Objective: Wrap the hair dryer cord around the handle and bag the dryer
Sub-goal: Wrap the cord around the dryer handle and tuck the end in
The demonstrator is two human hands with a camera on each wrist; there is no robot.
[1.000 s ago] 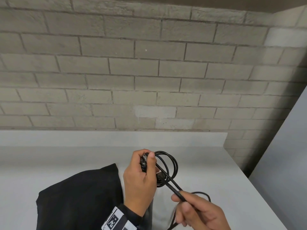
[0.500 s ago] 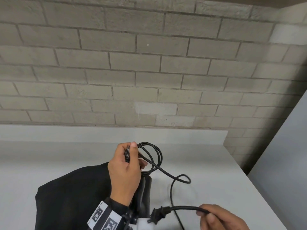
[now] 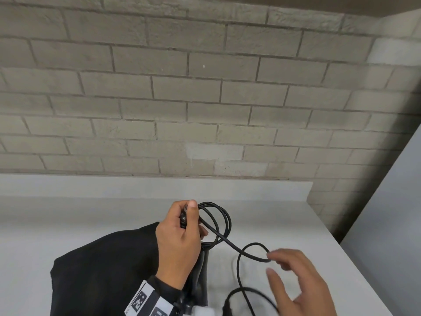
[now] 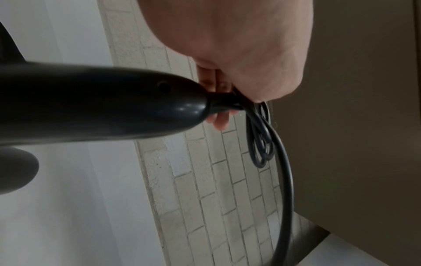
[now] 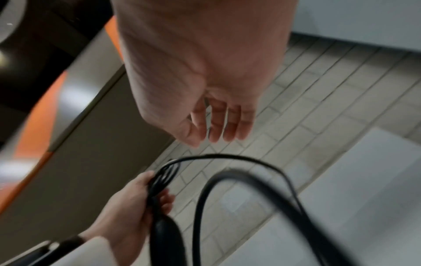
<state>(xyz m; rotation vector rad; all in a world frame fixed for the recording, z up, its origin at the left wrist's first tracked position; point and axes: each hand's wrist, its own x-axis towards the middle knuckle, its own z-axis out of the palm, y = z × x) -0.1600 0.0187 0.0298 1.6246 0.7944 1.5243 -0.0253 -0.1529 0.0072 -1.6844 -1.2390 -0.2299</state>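
My right hand [image 3: 296, 283] has let go of the cord [image 3: 241, 252] since half a second ago; fingers now spread loose, holding nothing, fingertips by a free loop. My left hand [image 3: 180, 242] grips the coiled loops against the end of the hair dryer handle [image 4: 102, 102], above the counter [image 3: 296, 224] near its front edge. Black bag [image 3: 102, 270] lies left of it.

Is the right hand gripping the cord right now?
No, the right hand is open with straight fingers, and the cord hangs free below it.
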